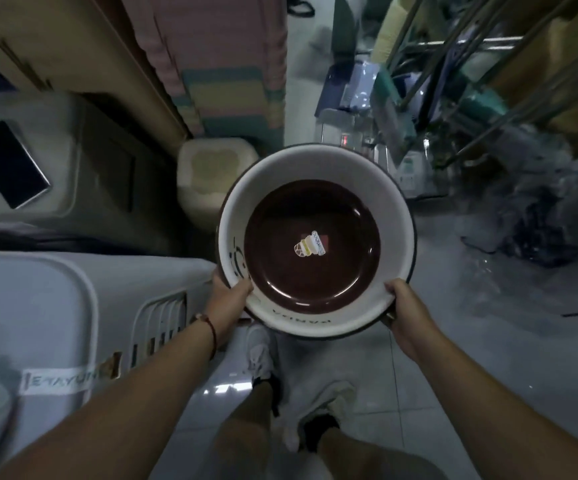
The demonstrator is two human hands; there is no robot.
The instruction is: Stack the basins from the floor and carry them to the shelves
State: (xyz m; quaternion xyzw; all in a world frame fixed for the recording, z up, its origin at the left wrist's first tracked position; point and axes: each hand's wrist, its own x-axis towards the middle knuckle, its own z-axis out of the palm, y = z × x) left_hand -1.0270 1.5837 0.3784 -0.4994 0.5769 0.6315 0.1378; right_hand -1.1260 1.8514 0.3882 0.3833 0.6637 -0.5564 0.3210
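Observation:
I carry a round basin in front of me, above the floor. Its wall is white inside and its bottom is dark brown with a small sticker in the middle. A dark outer rim shows around it, so it may be a stack, but I cannot tell how many. My left hand grips the near left rim with the thumb over the edge. My right hand grips the near right rim the same way. The shelves are not clearly in view.
A grey appliance stands close on my left, with a phone lying on a box behind it. A cream container sits just beyond the basin. Metal rack poles and clutter fill the right. A tiled floor aisle runs ahead.

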